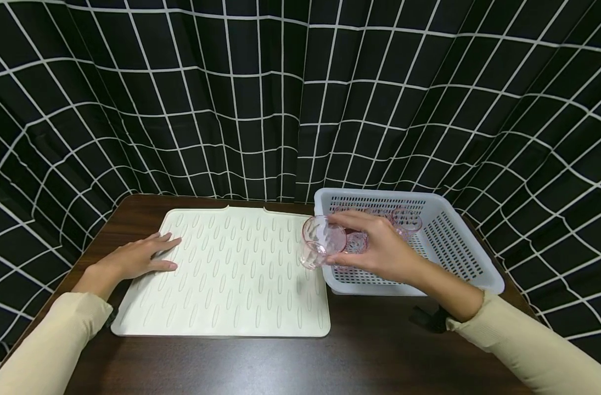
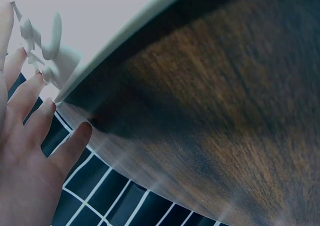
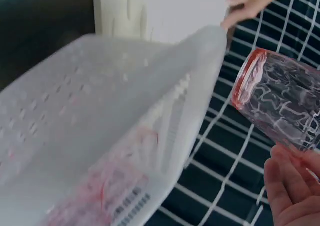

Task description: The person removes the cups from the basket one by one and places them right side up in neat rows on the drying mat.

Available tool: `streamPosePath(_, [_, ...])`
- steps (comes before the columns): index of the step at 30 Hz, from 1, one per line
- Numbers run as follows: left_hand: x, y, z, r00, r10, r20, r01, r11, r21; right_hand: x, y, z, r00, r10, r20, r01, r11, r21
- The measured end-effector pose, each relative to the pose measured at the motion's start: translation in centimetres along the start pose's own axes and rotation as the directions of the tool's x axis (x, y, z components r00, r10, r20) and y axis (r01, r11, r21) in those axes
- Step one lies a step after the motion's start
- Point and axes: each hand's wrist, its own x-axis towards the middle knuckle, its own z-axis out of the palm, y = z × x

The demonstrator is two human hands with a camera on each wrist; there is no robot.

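My right hand (image 1: 379, 249) grips a clear pink-tinted drinking glass (image 1: 325, 237) between thumb and fingers, over the left rim of the basket and the right edge of the white mat. In the right wrist view the glass (image 3: 285, 98) shows a wavy textured wall and a reddish rim. More pink glasses (image 1: 406, 220) sit in the pale grey slotted basket (image 1: 450, 247), partly hidden behind my right hand. On the left, my left hand (image 1: 137, 257) rests on the left edge of the white ridged mat (image 1: 216, 285), fingers spread and holding nothing.
Under the mat and basket is a dark brown wooden table (image 1: 260, 362), its front part nearest me. A black curtain with a white grid (image 1: 260, 99) hangs behind and on both sides. The basket stands directly against the mat's right side.
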Motion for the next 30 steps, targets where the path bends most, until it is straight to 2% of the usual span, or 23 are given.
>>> streamPosePath(4, [0.0,0.0,0.1,1.000,0.003,0.001,-0.003,1.000,-0.002,0.4,-0.3,1.7,0.998,0.003,0.058,-0.005,0.999,0.037])
streamPosePath(8, [0.0,0.0,0.0,1.000,-0.001,0.002,0.001,1.000,-0.002,0.6,-0.3,3.3,0.993,-0.032,0.112,0.027,0.999,0.041])
streamPosePath(17, [0.0,0.0,0.0,1.000,-0.001,-0.007,0.001,1.000,-0.010,0.6,-0.4,6.1,0.966,-0.108,0.235,0.116,0.993,-0.018])
streamPosePath(22, [0.0,0.0,0.0,1.000,0.002,-0.008,-0.002,1.000,-0.013,0.6,-0.4,7.2,0.950,-0.110,0.293,0.131,0.990,-0.055])
streamPosePath(25, [-0.1,0.0,0.0,1.000,0.000,-0.006,0.000,1.000,-0.015,0.5,-0.4,7.8,0.944,-0.112,0.311,0.143,0.987,-0.077])
streamPosePath(30, [-0.1,0.1,0.1,1.000,-0.001,-0.009,0.001,1.000,-0.011,0.7,-0.2,8.5,0.932,-0.159,0.325,0.211,0.969,-0.128])
